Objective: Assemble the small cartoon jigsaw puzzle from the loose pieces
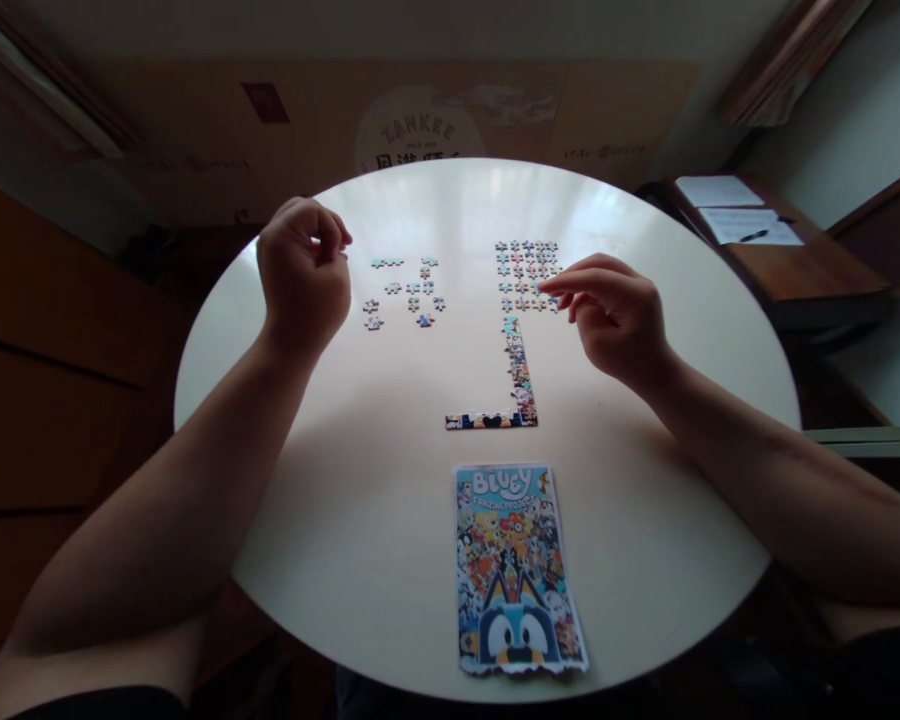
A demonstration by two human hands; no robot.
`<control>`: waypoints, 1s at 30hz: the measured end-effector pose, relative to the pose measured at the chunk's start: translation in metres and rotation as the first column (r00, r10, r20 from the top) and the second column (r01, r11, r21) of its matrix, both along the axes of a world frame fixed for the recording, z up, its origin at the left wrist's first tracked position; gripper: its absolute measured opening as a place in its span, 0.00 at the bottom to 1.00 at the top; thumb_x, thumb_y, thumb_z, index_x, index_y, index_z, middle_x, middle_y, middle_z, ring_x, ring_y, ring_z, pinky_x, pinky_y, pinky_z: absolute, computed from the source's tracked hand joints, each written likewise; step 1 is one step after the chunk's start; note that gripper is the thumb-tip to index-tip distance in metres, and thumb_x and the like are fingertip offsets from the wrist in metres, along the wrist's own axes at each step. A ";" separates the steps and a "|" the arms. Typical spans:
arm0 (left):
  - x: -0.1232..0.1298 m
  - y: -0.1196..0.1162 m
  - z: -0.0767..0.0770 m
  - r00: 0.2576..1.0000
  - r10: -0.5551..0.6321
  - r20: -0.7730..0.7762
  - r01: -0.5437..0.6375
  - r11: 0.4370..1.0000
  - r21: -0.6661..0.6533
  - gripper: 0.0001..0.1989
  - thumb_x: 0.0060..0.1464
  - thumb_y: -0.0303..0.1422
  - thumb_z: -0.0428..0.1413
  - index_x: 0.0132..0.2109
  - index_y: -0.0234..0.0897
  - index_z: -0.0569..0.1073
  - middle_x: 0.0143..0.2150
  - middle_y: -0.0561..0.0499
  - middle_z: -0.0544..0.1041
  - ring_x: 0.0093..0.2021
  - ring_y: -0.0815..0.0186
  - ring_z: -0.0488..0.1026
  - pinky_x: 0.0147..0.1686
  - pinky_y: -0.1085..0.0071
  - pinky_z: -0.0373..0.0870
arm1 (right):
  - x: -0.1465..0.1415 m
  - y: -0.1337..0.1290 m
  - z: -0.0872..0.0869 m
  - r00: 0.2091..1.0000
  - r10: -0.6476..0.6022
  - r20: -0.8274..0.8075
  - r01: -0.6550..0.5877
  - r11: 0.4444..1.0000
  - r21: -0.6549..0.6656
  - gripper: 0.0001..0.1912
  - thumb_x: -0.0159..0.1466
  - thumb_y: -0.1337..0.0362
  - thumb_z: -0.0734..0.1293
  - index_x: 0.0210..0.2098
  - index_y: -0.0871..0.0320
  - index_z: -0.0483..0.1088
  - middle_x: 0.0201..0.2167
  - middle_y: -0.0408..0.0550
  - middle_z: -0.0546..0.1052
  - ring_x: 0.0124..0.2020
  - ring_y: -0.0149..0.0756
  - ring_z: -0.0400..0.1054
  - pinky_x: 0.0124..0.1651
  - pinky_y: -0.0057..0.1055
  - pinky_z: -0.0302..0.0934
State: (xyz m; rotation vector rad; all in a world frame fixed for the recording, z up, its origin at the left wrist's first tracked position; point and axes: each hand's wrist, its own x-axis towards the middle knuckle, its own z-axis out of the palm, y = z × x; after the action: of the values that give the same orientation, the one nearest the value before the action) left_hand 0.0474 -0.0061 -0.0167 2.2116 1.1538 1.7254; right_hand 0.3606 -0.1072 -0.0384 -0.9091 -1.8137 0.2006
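Note:
My left hand [304,265] is raised over the left side of the round table, its fingers curled in; what they hold, if anything, is hidden. To its right lies a loose scatter of small jigsaw pieces [414,288]. My right hand [619,310] reaches in from the right with the index finger stretched out and the others loosely bent. Its fingertips are over the right edge of a block of pieces laid in rows [523,270]; whether they touch one I cannot tell. Below the rows, joined pieces form an L-shaped border strip [523,380]. Nearer me lies a Bluey picture sheet [517,570].
The white round table [645,500] fills the middle of the view. Behind it stands a cardboard panel with printed lettering [420,130]. A wooden desk [817,265] at the right bears papers [750,226] and a pen [754,236]. Brown cabinet fronts [52,400] are at the left.

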 end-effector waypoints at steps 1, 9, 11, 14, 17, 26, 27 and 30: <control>0.001 0.000 0.000 1.000 0.003 0.003 -0.003 1.000 0.005 0.20 0.36 0.07 0.48 0.22 0.39 0.58 0.27 0.55 0.67 0.29 0.72 0.66 0.25 0.73 0.62 | 0.000 0.000 0.000 1.000 -0.021 -0.003 0.021 1.000 -0.009 0.28 0.57 0.81 0.56 0.41 0.50 0.79 0.37 0.43 0.76 0.33 0.30 0.72 0.35 0.30 0.71; 0.004 -0.007 -0.002 0.999 0.027 -0.034 -0.027 1.000 0.011 0.13 0.48 0.15 0.54 0.24 0.33 0.62 0.24 0.59 0.62 0.26 0.76 0.70 0.28 0.78 0.64 | 0.003 0.000 -0.001 0.996 -0.090 0.006 0.091 0.994 -0.053 0.22 0.61 0.79 0.58 0.41 0.51 0.78 0.37 0.45 0.75 0.35 0.31 0.72 0.36 0.30 0.72; 0.004 -0.009 -0.002 0.999 -0.002 -0.045 0.003 1.000 0.024 0.10 0.50 0.17 0.54 0.24 0.30 0.64 0.23 0.59 0.64 0.25 0.76 0.70 0.29 0.77 0.65 | 0.003 0.000 -0.001 0.995 -0.096 0.005 0.096 0.994 -0.057 0.22 0.61 0.79 0.58 0.40 0.51 0.78 0.36 0.45 0.75 0.35 0.31 0.73 0.36 0.30 0.72; 0.006 -0.013 0.000 0.995 -0.048 -0.092 0.049 0.999 0.006 0.10 0.48 0.16 0.54 0.23 0.29 0.67 0.22 0.58 0.67 0.24 0.77 0.68 0.28 0.77 0.64 | 0.003 0.000 0.000 0.995 -0.099 -0.020 0.098 0.993 -0.066 0.22 0.61 0.79 0.59 0.39 0.52 0.78 0.35 0.45 0.75 0.35 0.32 0.73 0.36 0.31 0.71; 0.010 -0.020 0.006 0.985 -0.071 -0.160 0.075 0.997 0.021 0.12 0.41 0.12 0.53 0.20 0.31 0.68 0.21 0.58 0.66 0.24 0.77 0.63 0.25 0.79 0.56 | 0.003 -0.001 0.000 0.993 -0.103 -0.061 0.098 0.993 -0.071 0.21 0.60 0.79 0.59 0.37 0.52 0.78 0.35 0.44 0.75 0.34 0.31 0.72 0.35 0.31 0.71; 0.015 -0.031 0.011 0.970 -0.169 -0.174 0.182 0.982 0.057 0.16 0.35 0.13 0.44 0.18 0.37 0.67 0.19 0.58 0.64 0.22 0.73 0.62 0.22 0.73 0.51 | 0.002 -0.002 0.000 0.996 -0.010 -0.087 0.002 0.996 -0.086 0.22 0.55 0.81 0.57 0.27 0.54 0.78 0.23 0.41 0.75 0.24 0.27 0.68 0.27 0.28 0.64; 0.015 -0.031 0.010 0.976 -0.160 -0.145 0.170 0.984 0.061 0.16 0.35 0.13 0.44 0.18 0.37 0.67 0.19 0.57 0.65 0.22 0.72 0.63 0.22 0.72 0.52 | 0.001 -0.003 0.000 0.996 0.003 -0.093 -0.011 0.996 -0.091 0.23 0.54 0.82 0.56 0.27 0.55 0.78 0.23 0.40 0.74 0.23 0.27 0.68 0.26 0.28 0.63; 0.009 -0.027 0.009 0.994 -0.063 -0.085 0.070 0.994 0.079 0.15 0.38 0.14 0.45 0.19 0.38 0.69 0.20 0.56 0.66 0.23 0.71 0.65 0.24 0.71 0.56 | 0.000 -0.003 -0.001 0.994 0.019 -0.110 -0.032 0.993 -0.112 0.24 0.52 0.81 0.55 0.28 0.55 0.78 0.22 0.40 0.74 0.22 0.27 0.67 0.24 0.27 0.61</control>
State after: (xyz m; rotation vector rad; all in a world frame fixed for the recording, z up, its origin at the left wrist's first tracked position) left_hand 0.0565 -0.0335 -0.0073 2.3610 1.0306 1.6997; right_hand 0.3605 -0.1105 -0.0394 -0.9367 -1.7271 0.3658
